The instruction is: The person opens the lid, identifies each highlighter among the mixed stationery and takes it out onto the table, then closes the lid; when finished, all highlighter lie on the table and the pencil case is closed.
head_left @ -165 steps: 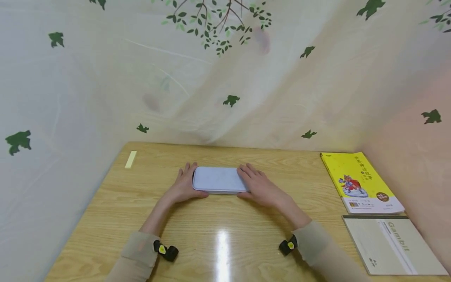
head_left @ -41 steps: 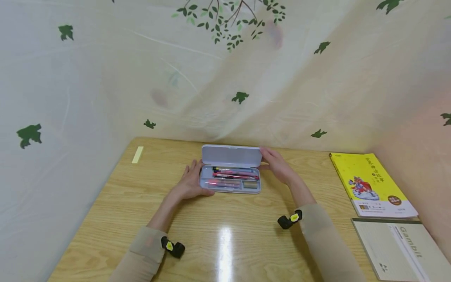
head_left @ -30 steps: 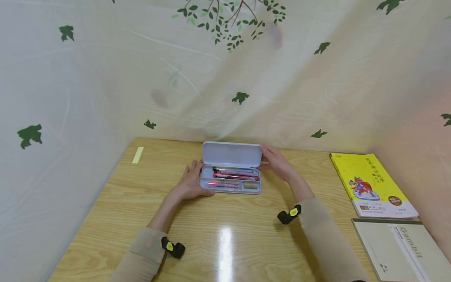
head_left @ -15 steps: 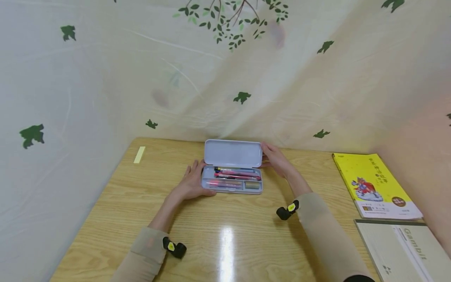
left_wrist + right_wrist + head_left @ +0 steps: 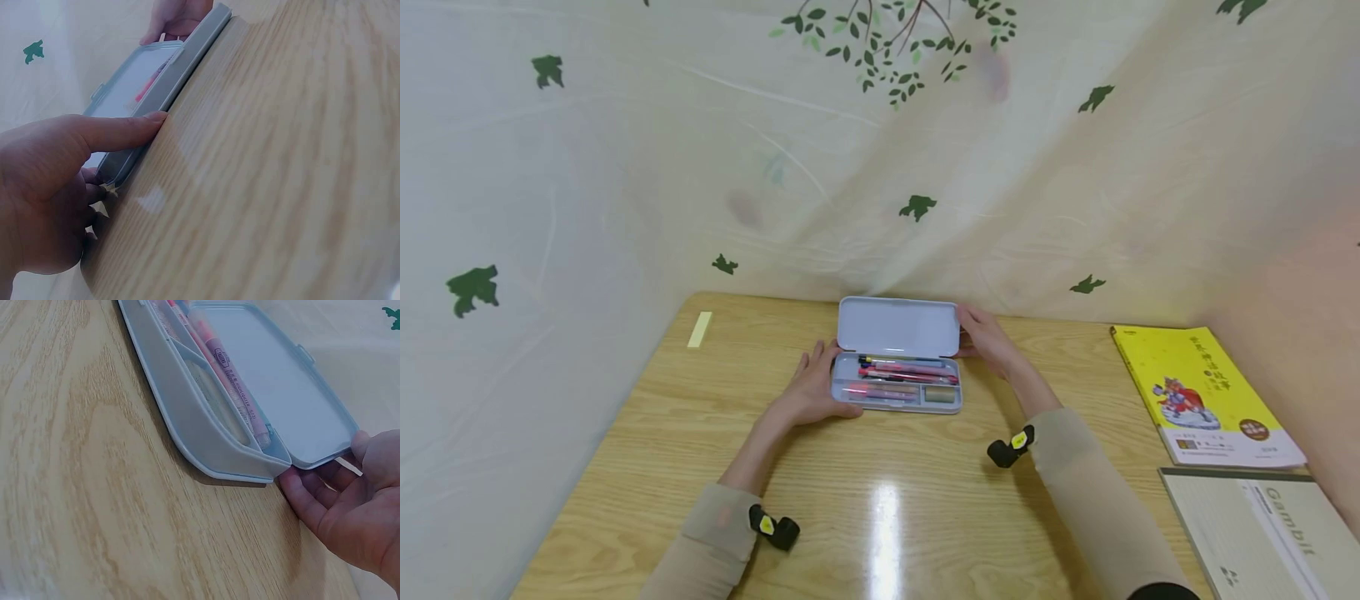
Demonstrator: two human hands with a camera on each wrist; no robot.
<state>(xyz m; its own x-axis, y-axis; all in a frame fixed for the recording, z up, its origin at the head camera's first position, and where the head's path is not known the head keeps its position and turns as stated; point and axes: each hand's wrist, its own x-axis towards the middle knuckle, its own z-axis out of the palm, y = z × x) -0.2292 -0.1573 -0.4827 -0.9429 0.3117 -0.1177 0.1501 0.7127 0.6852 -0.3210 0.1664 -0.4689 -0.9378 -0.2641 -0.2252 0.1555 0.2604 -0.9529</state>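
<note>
A pale blue pencil case [image 5: 942, 410] lies at the back middle of the table, its lid [image 5: 898, 327] raised and tipped back toward the curtain. Several pens [image 5: 910, 368] fill its long compartments, a purple highlighter [image 5: 237, 387] among them; a greyish block [image 5: 940, 394] occupies the small front-right compartment. My left hand [image 5: 812, 392] grips the case's left end, the thumb [image 5: 134, 128] along the front wall and the fingers around the end. At the other side, my right hand [image 5: 994, 342] holds the lid's right edge, thumb on the rim and fingers behind it.
A yellow book [image 5: 1202, 383] lies at the table's right edge, with a grey notebook [image 5: 1232, 525] in front of it. A pale yellow strip [image 5: 699, 330] is at the back left. A patterned curtain [image 5: 820, 242] encloses the back and sides.
The pencil case was closed with a hand at each end; the right hand has swung its lid up and back, showing the pens. Over the last second the lid tilts slightly further; the left hand stays.
</note>
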